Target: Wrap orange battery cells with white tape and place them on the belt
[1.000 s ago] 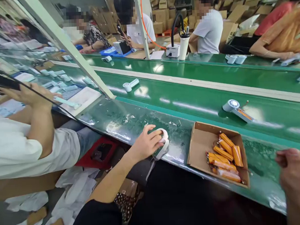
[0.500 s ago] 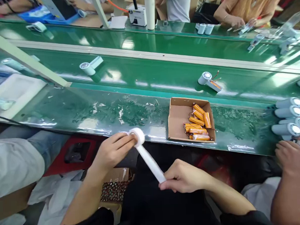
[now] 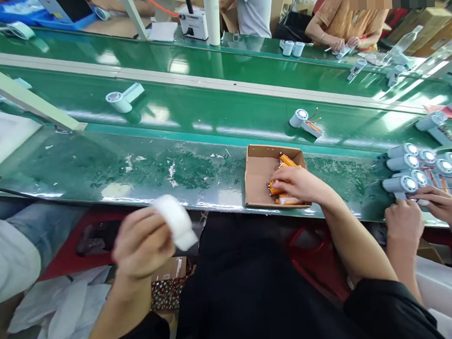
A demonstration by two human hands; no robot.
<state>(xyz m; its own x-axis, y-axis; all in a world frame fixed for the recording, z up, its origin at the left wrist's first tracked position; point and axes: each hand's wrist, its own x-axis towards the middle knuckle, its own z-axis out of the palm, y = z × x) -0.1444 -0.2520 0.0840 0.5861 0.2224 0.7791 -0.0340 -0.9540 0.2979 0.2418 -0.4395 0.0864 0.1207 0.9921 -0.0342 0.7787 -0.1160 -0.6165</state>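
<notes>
Tape (image 3: 172,218) in my left hand (image 3: 145,243), right hand (image 3: 296,182) down at the cells (image 3: 288,160)
The left pinches it, short end loose; the right touches cells in the box (image 3: 259,184) on the bench (image 3: 196,183), whether pinching one I can't tell from here; I judge a little tape out, no cell lifted clear yet; beyond, a fan (image 3: 298,118) on the belt (image 3: 216,112)

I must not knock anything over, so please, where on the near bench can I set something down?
The widest bench patch, with white scraps, lies between the metal post and the cardboard box; a smaller one between the box and the blue fans. Crowded: around those fans and another person's hands, and the box's right side, with orange batteries under the right hand.
</notes>
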